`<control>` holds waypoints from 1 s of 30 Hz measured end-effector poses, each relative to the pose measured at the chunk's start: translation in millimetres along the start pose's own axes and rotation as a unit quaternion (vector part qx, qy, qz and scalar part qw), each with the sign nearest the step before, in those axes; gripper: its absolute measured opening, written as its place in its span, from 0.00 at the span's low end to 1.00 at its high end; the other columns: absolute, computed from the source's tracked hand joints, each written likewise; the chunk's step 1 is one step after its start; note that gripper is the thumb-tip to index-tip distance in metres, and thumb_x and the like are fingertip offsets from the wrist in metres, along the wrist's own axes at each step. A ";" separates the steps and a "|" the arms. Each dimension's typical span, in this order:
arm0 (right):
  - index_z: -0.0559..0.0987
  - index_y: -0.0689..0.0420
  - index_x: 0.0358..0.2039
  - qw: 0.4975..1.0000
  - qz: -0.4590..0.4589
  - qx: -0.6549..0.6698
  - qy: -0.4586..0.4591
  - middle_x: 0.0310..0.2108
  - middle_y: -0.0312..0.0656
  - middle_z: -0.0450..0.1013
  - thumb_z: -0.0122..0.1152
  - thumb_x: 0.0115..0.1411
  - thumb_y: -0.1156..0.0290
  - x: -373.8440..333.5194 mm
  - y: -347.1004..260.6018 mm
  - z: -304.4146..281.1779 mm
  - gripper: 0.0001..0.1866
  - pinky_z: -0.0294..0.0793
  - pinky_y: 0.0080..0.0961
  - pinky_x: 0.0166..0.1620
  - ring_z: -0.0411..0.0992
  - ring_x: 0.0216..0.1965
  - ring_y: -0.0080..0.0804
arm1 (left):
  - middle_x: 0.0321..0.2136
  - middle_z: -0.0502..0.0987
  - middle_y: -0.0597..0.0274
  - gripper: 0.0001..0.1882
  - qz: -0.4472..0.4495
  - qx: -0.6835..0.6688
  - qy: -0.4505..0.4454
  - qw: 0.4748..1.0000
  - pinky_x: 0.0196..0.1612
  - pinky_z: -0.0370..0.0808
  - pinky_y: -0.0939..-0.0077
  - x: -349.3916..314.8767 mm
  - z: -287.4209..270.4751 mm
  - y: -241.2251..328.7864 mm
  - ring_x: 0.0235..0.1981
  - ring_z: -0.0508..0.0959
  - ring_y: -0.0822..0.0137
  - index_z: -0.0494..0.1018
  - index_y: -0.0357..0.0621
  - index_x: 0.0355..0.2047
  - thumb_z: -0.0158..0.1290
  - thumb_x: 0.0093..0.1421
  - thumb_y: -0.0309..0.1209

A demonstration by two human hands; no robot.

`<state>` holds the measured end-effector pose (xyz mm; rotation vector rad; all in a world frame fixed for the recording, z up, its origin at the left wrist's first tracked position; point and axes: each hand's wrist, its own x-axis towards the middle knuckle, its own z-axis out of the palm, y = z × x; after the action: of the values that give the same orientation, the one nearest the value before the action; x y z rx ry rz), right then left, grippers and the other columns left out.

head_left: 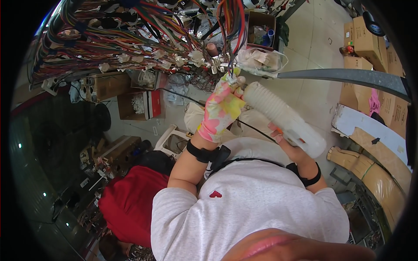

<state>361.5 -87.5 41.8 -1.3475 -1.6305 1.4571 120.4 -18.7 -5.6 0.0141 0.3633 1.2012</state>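
Observation:
My left hand (223, 104), in a pink, yellow and white glove, is closed at the lower end of a bundle of coloured wires (231, 52). Its fingertips pinch the wires, and a small whitish piece shows there. My bare right hand (281, 137) grips a long white ribbed cylindrical tool (283, 115) near its wide end; most of those fingers are hidden behind it. An orange part shows by the fingers. The tool's narrow end points at my left fingertips. A black cord (252, 128) passes behind my left wrist toward my right hand.
Thick wire harnesses (117, 39) with white connectors hang ahead on the left. Beyond my hands are a plastic bag (261, 61) and an open box (261, 30). A curved grey metal bar (344, 75) crosses the right side. Cardboard boxes (365, 41) stand far right; a white plastic stool (172, 139) is left.

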 end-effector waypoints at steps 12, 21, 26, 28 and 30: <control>0.69 0.60 0.56 0.992 0.003 0.123 0.004 0.49 0.49 0.73 0.59 0.58 0.73 -2.8 -25.1 -3.1 0.24 0.73 0.31 0.49 0.72 0.48 0.35 | 0.48 0.73 0.55 0.20 0.038 -0.074 -0.021 0.996 0.51 0.68 0.64 23.1 -3.7 10.2 0.46 0.73 0.59 0.67 0.43 0.52 0.50 0.57 0.24; 0.66 0.62 0.58 0.994 -0.050 0.094 -0.033 0.52 0.49 0.71 0.59 0.55 0.75 15.1 -47.2 13.0 0.29 0.71 0.34 0.52 0.69 0.55 0.40 | 0.48 0.74 0.55 0.17 0.079 0.016 0.023 0.996 0.50 0.71 0.68 14.9 -64.6 25.9 0.43 0.76 0.59 0.69 0.39 0.49 0.52 0.60 0.30; 0.67 0.61 0.58 0.995 -0.027 0.058 -0.074 0.52 0.48 0.71 0.59 0.53 0.78 31.1 -46.0 36.1 0.29 0.70 0.35 0.54 0.69 0.55 0.40 | 0.53 0.71 0.53 0.22 0.122 -0.047 0.144 0.981 0.53 0.70 0.68 -19.2 -111.8 56.5 0.51 0.72 0.60 0.69 0.39 0.49 0.50 0.63 0.43; 0.67 0.60 0.58 0.994 -0.007 0.026 -0.106 0.53 0.47 0.71 0.59 0.54 0.80 39.2 -40.5 52.6 0.29 0.70 0.34 0.54 0.69 0.55 0.39 | 0.54 0.71 0.53 0.23 0.152 -0.034 0.148 0.977 0.54 0.70 0.67 -29.6 -123.0 69.4 0.52 0.72 0.59 0.68 0.38 0.51 0.49 0.64 0.43; 0.67 0.60 0.58 0.994 0.026 0.026 -0.104 0.53 0.47 0.71 0.58 0.54 0.80 47.9 -40.6 74.7 0.28 0.69 0.34 0.54 0.69 0.55 0.38 | 0.56 0.68 0.52 0.25 0.182 -0.003 0.152 0.971 0.56 0.68 0.66 -30.9 -138.7 82.2 0.56 0.69 0.57 0.64 0.36 0.55 0.48 0.64 0.42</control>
<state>266.5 -67.7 51.9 -1.2522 -1.6834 1.7073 -2.9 -41.6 -111.4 -0.1148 0.6461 1.5739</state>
